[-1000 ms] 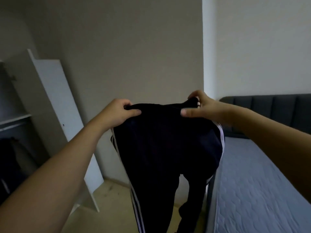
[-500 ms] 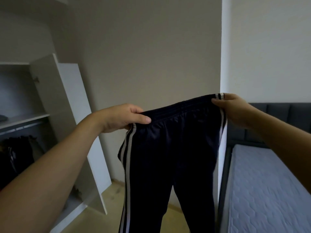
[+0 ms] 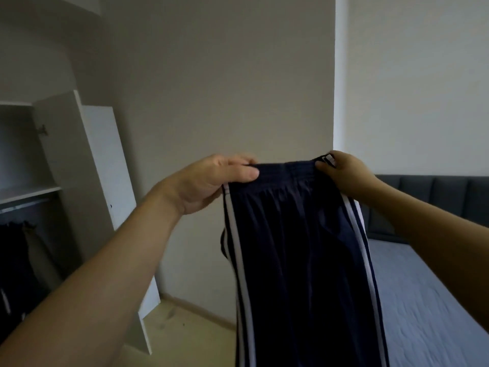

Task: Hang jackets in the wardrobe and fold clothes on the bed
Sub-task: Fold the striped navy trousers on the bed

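Dark striped track pants (image 3: 299, 247) between left hand (image 3: 211, 181) and right hand (image 3: 344, 173)

The bed (image 3: 423, 300) — a bare grey quilted mattress — meets a dark padded headboard (image 3: 436, 186).

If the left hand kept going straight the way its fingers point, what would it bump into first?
The left hand points rightward along the waistband of the track pants it grips. Going on that way, it would probably meet the right hand holding the other end, though depth is hard to judge.
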`<state>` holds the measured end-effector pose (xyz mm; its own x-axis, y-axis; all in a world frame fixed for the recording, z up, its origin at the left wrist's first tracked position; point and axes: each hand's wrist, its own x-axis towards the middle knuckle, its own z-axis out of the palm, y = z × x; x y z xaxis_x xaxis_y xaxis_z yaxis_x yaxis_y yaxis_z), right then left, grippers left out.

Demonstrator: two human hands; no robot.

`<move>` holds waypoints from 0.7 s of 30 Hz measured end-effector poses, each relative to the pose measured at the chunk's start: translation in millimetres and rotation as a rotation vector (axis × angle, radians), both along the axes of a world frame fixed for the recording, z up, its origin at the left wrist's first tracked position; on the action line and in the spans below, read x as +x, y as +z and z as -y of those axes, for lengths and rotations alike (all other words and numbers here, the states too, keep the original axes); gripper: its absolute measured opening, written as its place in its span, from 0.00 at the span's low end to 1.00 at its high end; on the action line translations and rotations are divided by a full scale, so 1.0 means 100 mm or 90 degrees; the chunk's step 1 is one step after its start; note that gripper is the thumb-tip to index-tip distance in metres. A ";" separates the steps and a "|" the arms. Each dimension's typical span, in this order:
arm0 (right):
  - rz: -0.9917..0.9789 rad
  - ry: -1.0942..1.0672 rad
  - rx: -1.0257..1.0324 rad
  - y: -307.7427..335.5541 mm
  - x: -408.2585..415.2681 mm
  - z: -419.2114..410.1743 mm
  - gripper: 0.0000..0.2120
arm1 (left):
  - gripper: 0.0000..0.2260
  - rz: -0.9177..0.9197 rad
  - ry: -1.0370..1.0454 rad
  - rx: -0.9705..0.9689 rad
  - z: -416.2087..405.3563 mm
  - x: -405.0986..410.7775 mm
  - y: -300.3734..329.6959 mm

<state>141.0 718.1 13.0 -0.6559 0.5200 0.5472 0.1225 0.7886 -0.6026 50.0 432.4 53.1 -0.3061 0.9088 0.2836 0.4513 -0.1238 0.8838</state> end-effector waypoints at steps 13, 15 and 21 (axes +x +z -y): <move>-0.020 0.247 -0.346 0.25 0.15 0.44 0.06 | 0.14 0.053 0.063 0.234 -0.05 0.07 0.24; -0.063 0.289 -0.242 0.29 0.11 0.53 0.12 | 0.16 -0.061 0.112 0.178 -0.01 0.04 0.29; -0.071 0.336 -0.129 0.47 0.12 0.83 0.18 | 0.09 -0.343 0.230 0.118 -0.04 0.02 0.37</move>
